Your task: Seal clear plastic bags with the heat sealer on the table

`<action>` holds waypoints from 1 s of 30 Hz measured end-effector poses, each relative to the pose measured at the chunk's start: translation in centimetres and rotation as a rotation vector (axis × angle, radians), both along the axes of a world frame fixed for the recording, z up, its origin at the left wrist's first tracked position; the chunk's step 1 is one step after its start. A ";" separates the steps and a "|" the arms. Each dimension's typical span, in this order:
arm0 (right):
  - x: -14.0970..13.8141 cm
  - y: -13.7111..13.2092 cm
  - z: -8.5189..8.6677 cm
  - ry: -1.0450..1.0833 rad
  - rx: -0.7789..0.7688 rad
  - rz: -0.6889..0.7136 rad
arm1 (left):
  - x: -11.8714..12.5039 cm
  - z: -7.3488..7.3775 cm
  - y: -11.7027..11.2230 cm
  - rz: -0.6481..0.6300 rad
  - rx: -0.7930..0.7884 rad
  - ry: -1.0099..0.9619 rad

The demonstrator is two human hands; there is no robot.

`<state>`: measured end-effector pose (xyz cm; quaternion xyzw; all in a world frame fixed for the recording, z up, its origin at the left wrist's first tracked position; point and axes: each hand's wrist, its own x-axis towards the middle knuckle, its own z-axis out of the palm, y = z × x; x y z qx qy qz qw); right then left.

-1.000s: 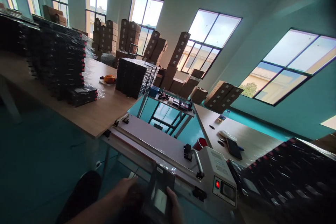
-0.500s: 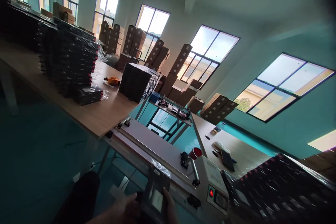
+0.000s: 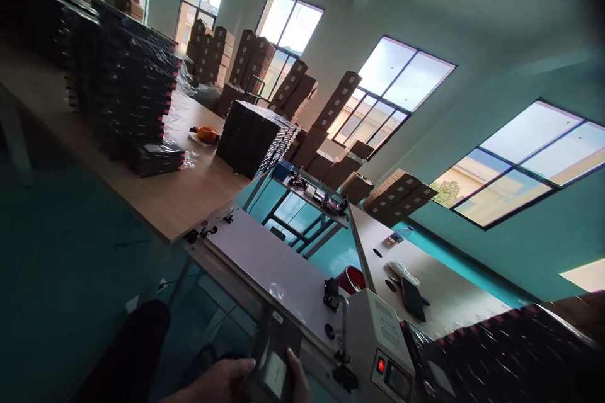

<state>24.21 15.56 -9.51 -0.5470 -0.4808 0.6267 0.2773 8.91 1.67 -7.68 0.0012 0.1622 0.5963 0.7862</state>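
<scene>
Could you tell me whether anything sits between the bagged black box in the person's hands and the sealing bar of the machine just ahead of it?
Nothing visible does. The left hand and right hand hold the bagged black box with its clear plastic end already lying over the sealing machine.

single head-worn view, tilted, facing forward over the sealing machine [image 3: 293, 277], windows [image 3: 401, 85] far off

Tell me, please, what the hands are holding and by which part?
Both hands, left hand and right hand, grip a dark plastic-wrapped box by its near side edges.
</scene>
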 end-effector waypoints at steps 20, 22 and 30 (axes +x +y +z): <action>-7.6 11.6 11.2 -0.649 0.346 0.600 | 0.2 0.1 0.5 0.083 -0.005 0.183; -7.4 10.8 12.0 -0.622 0.481 0.495 | 0.5 0.7 0.4 0.078 -0.049 0.162; 5.2 4.5 13.3 -0.593 0.747 -0.099 | 1.0 1.4 0.2 0.038 -0.188 0.312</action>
